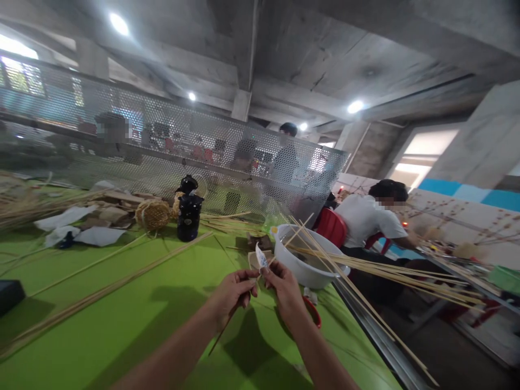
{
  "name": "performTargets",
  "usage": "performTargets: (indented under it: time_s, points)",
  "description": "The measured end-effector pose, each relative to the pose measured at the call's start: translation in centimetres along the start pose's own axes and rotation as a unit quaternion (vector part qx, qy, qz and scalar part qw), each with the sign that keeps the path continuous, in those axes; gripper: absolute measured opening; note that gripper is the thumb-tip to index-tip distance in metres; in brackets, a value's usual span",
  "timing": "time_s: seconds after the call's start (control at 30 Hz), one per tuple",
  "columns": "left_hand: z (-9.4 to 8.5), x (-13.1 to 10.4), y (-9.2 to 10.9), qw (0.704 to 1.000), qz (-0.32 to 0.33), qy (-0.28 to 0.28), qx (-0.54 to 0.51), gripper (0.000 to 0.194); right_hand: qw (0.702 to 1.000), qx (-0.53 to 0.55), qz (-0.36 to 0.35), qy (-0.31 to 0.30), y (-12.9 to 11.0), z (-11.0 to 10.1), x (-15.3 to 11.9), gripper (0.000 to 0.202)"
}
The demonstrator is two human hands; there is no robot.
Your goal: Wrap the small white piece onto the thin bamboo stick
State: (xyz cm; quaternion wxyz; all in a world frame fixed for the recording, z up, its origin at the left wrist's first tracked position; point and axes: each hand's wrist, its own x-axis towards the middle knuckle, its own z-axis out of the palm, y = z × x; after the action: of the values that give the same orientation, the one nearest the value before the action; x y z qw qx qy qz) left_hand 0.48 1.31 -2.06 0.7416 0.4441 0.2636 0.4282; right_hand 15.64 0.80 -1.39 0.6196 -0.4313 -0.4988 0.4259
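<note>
While both hands met at lower centre of frame, we pinched strip (pixel 261 259) between left hand (pixel 233 292) and right hand (pixel 284 290). Strip's long axis ran lower left to upper right, tip pointing toward bowl (pixel 292 271). Right hand nearer bowl.

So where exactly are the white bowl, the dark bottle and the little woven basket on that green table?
white bowl (pixel 293 273), head view, on its outer wall below the rim.
dark bottle (pixel 188 216), head view, on the middle of its body.
woven basket (pixel 153 214), head view, on its rounded side.
</note>
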Motion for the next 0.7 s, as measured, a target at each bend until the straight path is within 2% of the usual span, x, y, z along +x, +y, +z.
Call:
performTargets:
  time_s: [0.13, 0.33, 0.5, 0.7]
  points:
    - [0.03, -0.14, 0.07, 1.000, 0.005, 0.010, 0.007, 0.032, 0.999, -0.002, 0.028, -0.024, 0.22, 0.06, -0.06, 0.031]
    - [0.30, -0.47, 0.35, 1.000, 0.003, 0.003, -0.005, 0.033, 1.000, -0.012, -0.011, 0.014, 0.35, -0.28, 0.01, 0.028]
    - [0.25, -0.48, 0.20, 1.000, 0.008, 0.020, 0.008, 0.029, 0.999, -0.010, 0.027, -0.032, 0.45, 0.06, -0.14, 0.033]
    - [0.06, -0.23, -0.19, 1.000, 0.009, 0.003, 0.005, 0.037, 0.999, -0.018, -0.007, 0.027, 0.08, -0.35, 0.08, 0.031]
